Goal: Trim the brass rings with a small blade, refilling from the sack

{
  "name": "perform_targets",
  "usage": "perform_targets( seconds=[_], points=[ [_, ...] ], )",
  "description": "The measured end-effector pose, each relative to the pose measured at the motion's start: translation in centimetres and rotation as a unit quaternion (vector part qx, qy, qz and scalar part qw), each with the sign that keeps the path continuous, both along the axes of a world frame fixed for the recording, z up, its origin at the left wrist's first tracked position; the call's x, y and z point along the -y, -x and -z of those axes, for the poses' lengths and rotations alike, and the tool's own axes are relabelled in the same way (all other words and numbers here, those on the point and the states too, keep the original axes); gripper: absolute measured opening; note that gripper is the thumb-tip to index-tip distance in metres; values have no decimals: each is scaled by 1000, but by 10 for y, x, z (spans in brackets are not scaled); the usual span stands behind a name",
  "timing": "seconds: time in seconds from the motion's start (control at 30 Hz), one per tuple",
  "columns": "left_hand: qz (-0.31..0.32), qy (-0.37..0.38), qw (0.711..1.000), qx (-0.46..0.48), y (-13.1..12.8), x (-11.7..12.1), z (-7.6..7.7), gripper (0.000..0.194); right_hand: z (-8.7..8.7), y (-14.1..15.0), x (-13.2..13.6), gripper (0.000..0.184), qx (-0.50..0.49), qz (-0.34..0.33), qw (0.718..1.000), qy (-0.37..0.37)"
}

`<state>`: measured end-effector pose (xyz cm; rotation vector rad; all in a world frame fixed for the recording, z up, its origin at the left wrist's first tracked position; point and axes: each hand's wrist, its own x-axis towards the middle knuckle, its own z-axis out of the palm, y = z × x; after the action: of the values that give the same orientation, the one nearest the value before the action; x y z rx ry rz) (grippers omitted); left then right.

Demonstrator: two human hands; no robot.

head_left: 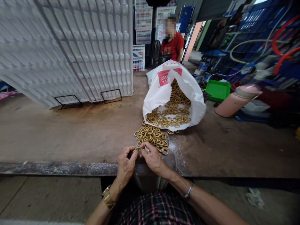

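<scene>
Near the front edge of the bench my two hands meet. My left hand (pixel 126 162) pinches a brass-coloured ring (pixel 136 150) between thumb and fingers. My right hand (pixel 152 158) is closed on a small greyish tool (pixel 147 150), its tip close to the ring; the tool's kind I cannot make out. Just beyond the fingers lies a heap of brass rings (pixel 152 136). Behind it a white plastic bag (pixel 156 93) rests on its side with its mouth towards me, and many more rings show inside.
Tall white ribbed panels (pixel 103 47) stand on black wire holders (pixel 111 96) at the left of the bench (pixel 70 134). At the right are a pink bottle (pixel 231 101), a green tray (pixel 217 90) and hoses. A person in a red shirt (pixel 174 47) is beyond the bag, near stacked crates (pixel 143 26).
</scene>
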<state>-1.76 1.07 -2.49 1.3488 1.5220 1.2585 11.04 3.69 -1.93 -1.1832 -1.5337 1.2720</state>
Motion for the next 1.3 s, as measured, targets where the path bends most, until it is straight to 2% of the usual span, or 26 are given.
perform_targets(
  seconds=[0.23, 0.33, 0.43, 0.57, 0.67, 0.8, 0.9, 1.03, 1.17, 1.3],
  points=[
    [63, 117, 979, 154, -4, 2, -21, 30, -1, 0, -1, 10, -7, 21, 1000, 15],
    [81, 156, 960, 216, -3, 3, -21, 34, -4, 0, -1, 11, 3, 16, 1000, 12],
    [73, 163, 956, 235, 0, 4, -17, 33, -4, 0, 0, 10, 10, 14, 1000, 14],
    [66, 149, 964, 209, 3, 3, -14, 30, -3, 0, -2, 10, 9, 4, 1000, 18],
    [45, 129, 979, 148, 2, 2, -14, 27, -5, -1, -4, 13, 7, -14, 1000, 18],
    [29, 42, 999, 6, 2, 3, -13, 21, -9, -1, -6, 21, 25, -15, 1000, 8],
    [40, 4, 999, -34, 2, 5, -13, 18, -11, 0, -7, 23, 40, -15, 999, 2],
    [61, 73, 994, 51, -2, 6, -17, 22, -12, 0, -9, 21, 50, -8, 999, -8],
    [79, 160, 971, 157, -5, 8, -20, 30, -14, -1, -9, 17, 55, -14, 998, -8],
    [96, 174, 955, 222, -6, 9, -21, 31, -17, -1, -8, 16, 53, -22, 998, -11]
  ],
)
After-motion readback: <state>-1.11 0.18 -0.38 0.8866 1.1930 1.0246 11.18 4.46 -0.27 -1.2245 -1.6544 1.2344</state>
